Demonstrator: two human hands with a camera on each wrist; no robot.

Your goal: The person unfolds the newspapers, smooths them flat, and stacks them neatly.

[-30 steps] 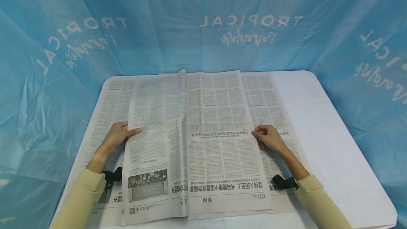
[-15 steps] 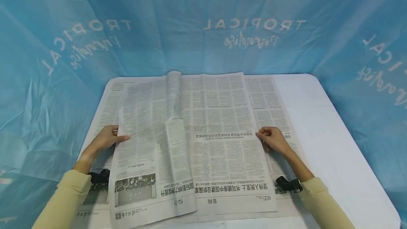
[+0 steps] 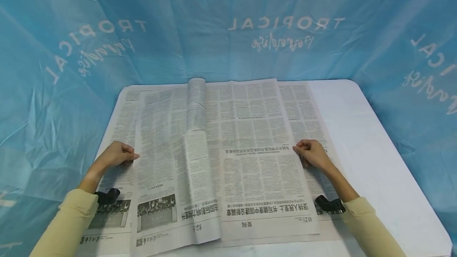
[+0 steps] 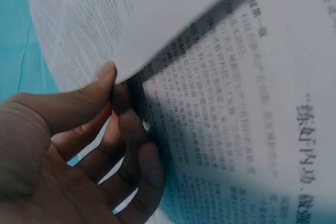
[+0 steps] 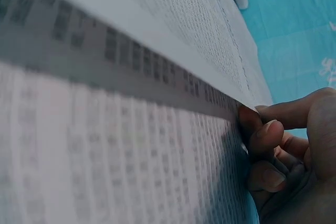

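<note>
A newspaper sheet [image 3: 260, 169] lies over another spread newspaper [image 3: 114, 213], with its left part bulging up into a rounded fold [image 3: 196, 130] near the middle. At the sheet's left edge, my left hand [image 3: 115, 156] pinches the paper between thumb and fingers; the left wrist view shows the thumb [image 4: 100, 80] on top and the fingers beneath the lifted edge. On the opposite edge, my right hand [image 3: 314, 154] pinches the paper too. In the right wrist view that edge is raised slightly above the lower print, with the right fingertips [image 5: 265, 135] under it.
A white table [image 3: 360, 150] carries both papers, its surface showing at the right. Blue printed curtains [image 3: 228, 50] hang behind and at both sides. Black wrist straps [image 3: 330, 204] sit on both forearms.
My left hand has moved left with the sheet's left edge, and the middle fold has widened and shifted left. My right hand has moved slightly right with its edge.
</note>
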